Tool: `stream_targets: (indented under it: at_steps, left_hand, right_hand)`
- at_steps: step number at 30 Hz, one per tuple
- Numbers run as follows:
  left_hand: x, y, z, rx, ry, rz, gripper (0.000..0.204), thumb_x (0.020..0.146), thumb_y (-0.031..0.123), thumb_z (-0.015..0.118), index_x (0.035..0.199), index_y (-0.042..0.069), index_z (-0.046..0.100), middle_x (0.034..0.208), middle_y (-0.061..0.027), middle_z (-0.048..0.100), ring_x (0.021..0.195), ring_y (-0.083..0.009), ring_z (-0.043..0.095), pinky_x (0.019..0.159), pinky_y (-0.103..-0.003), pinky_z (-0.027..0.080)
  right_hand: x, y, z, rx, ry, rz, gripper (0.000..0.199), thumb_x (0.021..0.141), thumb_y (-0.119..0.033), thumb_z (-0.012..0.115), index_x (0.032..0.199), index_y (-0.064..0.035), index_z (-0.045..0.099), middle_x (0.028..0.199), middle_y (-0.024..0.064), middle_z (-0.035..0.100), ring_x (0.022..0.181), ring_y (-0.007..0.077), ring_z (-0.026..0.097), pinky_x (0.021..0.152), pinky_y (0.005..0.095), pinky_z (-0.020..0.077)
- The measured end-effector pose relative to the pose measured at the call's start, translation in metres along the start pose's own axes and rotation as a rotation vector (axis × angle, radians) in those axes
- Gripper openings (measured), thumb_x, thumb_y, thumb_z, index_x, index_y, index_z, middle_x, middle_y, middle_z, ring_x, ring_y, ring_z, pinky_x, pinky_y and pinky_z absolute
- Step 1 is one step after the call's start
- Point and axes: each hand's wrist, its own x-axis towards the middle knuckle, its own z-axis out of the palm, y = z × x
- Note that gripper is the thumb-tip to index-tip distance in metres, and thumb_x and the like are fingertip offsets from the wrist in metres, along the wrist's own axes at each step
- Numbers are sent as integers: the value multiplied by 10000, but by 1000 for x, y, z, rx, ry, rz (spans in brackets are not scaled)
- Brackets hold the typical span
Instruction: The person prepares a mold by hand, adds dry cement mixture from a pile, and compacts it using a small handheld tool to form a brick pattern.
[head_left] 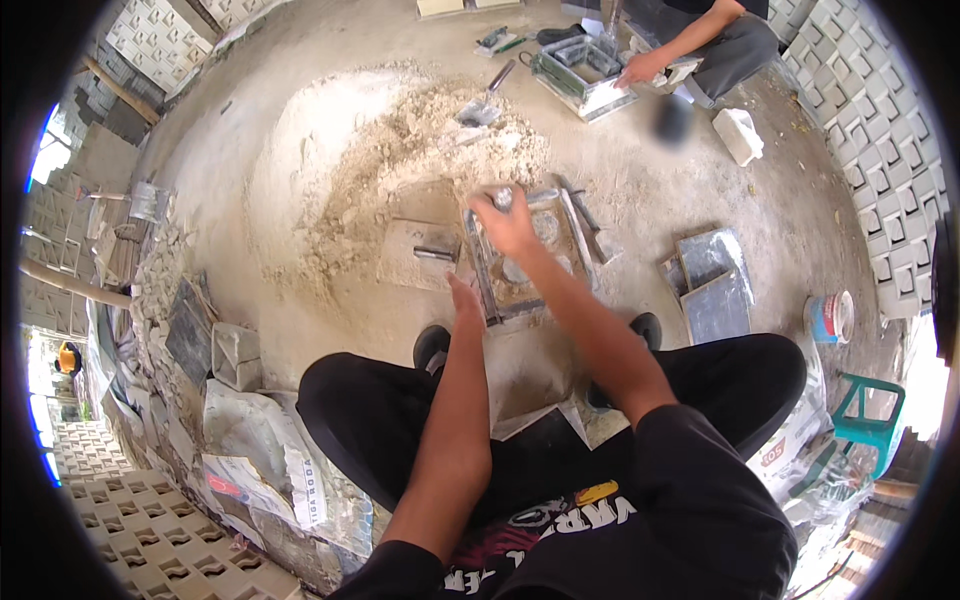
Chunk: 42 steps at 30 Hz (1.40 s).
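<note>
A rectangular mould frame (578, 226) caked with pale powder lies on the ground before my knees, with rounded shapes inside it. Over its far left corner, my right hand (512, 232) is closed on a small light-grey lump (503, 198); its kind is unclear. My left hand (465, 298) is beside the frame's near left side, seen nearly edge-on, its fingers apparently stretched and holding nothing visible. Just left of the frame, a flat dusty board (405, 262) carries a short metal bar-like tool (434, 254). Slim bars (590, 222) lie along the frame's right side.
Beyond the frame spreads a heap of pale powder (340, 150), a trowel (478, 112) on it. At the far right, another person's hand (640, 70) touches a second mould (575, 75). Grey slabs (715, 290), a bucket (828, 317) and a green stool (868, 415) stand right.
</note>
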Motion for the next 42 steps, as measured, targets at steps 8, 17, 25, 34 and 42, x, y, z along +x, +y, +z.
stream_targets:
  at_steps: [8,17,25,34,42]
  left_hand:
    - [-38,-21,16,204,-52,194,988,878,740,122,1465,-55,152,1553,-133,191,1426,-247,201,1156,-343,102]
    - [-67,4,-12,66,-197,-41,974,849,772,95,1502,48,100,1565,-98,175,1427,-276,198,1139,-455,82]
    - [-59,2,-1,-1,-124,-12,967,852,767,94,1504,55,56,1568,-140,131,1427,-291,189,1144,-469,21]
    - [-64,5,-2,-88,-76,61,941,873,748,113,1493,39,126,1531,-144,256,1414,-299,225,1145,-423,87]
    - [-60,3,4,-46,-59,63,923,879,740,118,1486,46,158,1550,-132,213,1411,-294,229,1138,-423,100]
  right_hand:
    - [-23,-4,-24,-54,-149,-6,187,813,-163,646,773,19,636,648,28,591,606,81,506,560,302,430]
    - [-34,-3,-13,-129,-233,-96,176,806,-153,661,783,15,613,633,3,553,594,64,485,529,290,408]
    - [-46,-2,-8,-147,-85,-71,184,798,-156,678,821,20,629,693,53,596,610,78,504,569,294,436]
    - [-59,-15,-11,-57,-178,85,159,858,-57,626,732,-40,529,677,-37,499,624,41,427,524,239,363]
    - [-53,5,-20,95,-115,-1,206,866,-14,590,716,-64,457,656,-41,445,591,45,378,486,238,297]
